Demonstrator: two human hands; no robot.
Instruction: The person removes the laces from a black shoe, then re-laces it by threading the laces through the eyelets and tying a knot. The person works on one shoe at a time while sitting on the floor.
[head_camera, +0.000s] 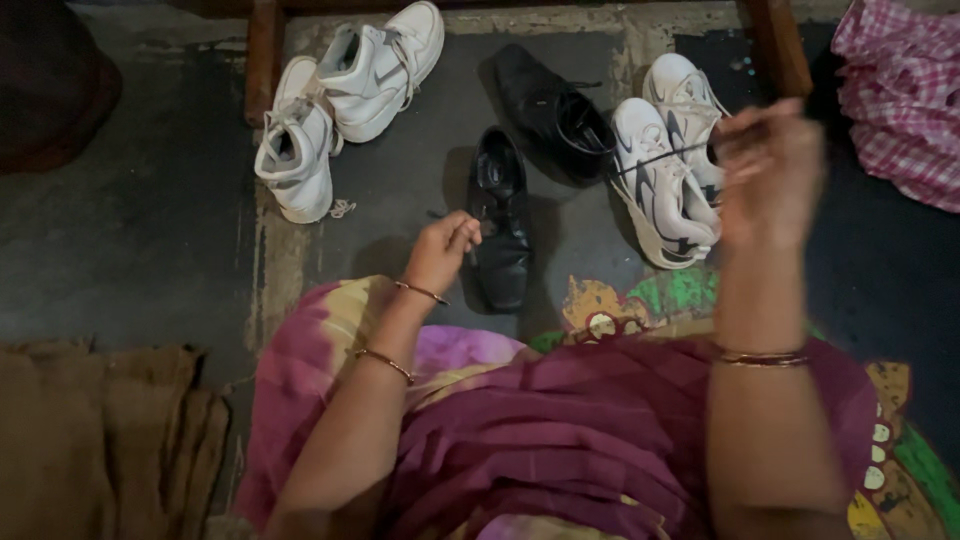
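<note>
The black dress shoe (500, 225) lies on the dark floor (150, 230), its long axis running away from the person, toe near. The left hand (443, 250) touches its left side, fingers curled shut (on a lace end, it seems). Right of the shoe, raised, the right hand (768, 175) pinches a thin black lace (665, 157).
</note>
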